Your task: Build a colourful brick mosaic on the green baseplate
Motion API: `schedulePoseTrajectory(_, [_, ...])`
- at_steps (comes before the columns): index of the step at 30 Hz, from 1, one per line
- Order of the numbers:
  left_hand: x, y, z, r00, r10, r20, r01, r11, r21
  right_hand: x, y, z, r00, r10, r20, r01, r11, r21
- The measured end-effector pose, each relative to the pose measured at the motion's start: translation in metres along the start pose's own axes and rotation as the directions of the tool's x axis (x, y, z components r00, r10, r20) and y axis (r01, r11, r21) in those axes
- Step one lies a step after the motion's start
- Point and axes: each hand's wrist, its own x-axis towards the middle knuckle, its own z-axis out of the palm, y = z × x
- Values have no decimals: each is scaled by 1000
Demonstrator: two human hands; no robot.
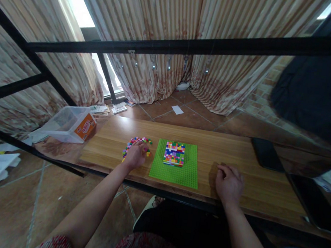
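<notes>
My left hand [136, 156] is in among a pile of small coloured toy bricks [135, 140] on the wooden table. Its fingers are bent together over the pile, and what they pinch, if anything, is too small to make out. Just right of the pile lies a green baseplate [174, 175]. A many-coloured block of stacked bricks [174, 153] stands on its upper middle part, with a whitish strip along the near side. To the right of the baseplate my right hand [229, 183] rests on the table, its fingers curled in with nothing visible in them.
A dark phone-like slab [267, 154] lies at the table's [211, 141] right, near a larger dark panel [318, 203]. Left of the table sits a clear plastic box [65, 124] with an orange label. A black metal bar [175, 48] crosses beyond the table, before curtains.
</notes>
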Motion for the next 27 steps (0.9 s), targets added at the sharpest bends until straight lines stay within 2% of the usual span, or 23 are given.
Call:
schedulePoseTrajectory(5, [-3,7,-5,992,100,82,-104,993,49,0,0,0,1000,-7,-11,7,1000,10])
schedulePoseTrajectory(12, [-3,10,-5,996,55,70,-63,991,114,1,-2,-1,1000,-2,1,2,1000,18])
schedulePoseTrajectory(21, [-1,16,-7,994,86,71,-90,994,57,0,-5,-1,1000,25,10,-25,999,27])
schedulePoseTrajectory(27, [0,21,-6,1000,-16,0,16,1000,18,1,-7,-2,999,35,19,-35,999,27])
